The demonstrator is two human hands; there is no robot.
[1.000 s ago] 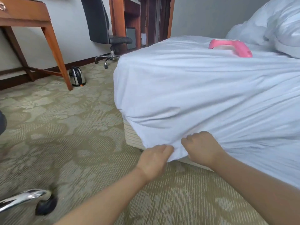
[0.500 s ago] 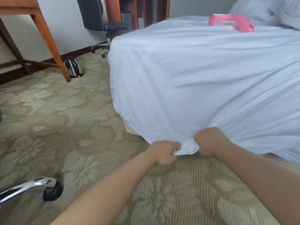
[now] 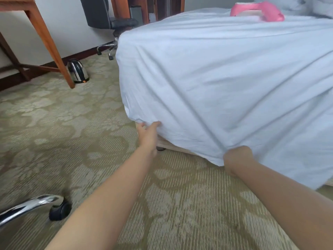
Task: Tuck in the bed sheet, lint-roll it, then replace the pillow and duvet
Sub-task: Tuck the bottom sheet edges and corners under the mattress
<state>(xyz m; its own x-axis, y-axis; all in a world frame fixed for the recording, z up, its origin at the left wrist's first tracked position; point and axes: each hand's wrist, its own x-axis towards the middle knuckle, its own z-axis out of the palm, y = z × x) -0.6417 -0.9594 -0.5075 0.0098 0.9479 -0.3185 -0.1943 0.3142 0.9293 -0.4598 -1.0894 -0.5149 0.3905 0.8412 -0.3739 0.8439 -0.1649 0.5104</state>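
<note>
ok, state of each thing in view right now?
bed sheet: draped over mattress corner, hem hanging untucked
left hand: fingers extended, touching sheet hem at the corner
right hand: gripping bunched sheet hem
lint roller: lying on the bed
kettle: upright on carpet

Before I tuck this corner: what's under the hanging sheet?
Under the sheet, a strip of bed base and a dark caster show; the mattress is covered.

White bed sheet (image 3: 225,83), pink lint roller (image 3: 259,9), beige floral-patterned carpet (image 3: 54,127).
</note>
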